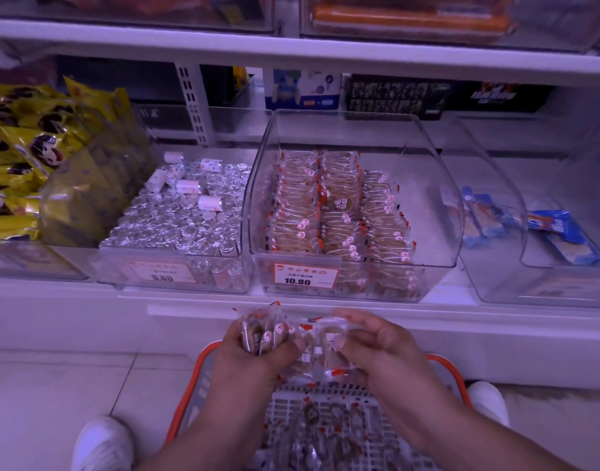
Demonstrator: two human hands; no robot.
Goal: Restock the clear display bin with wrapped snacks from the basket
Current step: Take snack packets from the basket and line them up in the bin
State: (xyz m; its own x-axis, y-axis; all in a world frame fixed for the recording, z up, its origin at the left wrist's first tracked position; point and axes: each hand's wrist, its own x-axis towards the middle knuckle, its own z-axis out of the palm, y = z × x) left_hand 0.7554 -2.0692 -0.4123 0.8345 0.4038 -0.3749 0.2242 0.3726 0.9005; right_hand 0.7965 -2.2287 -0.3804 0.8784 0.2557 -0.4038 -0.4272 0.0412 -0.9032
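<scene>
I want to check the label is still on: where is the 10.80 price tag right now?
In the head view, the 10.80 price tag sits on the front wall of the clear display bin, at its lower left corner, just above the left hand.

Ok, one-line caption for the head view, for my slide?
Both hands, left hand and right hand, hold wrapped snacks above the basket, before the clear display bin.

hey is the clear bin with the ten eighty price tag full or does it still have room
Partly full. The clear display bin holds three rows of wrapped snacks low on its floor, with bare wall above them.
</scene>
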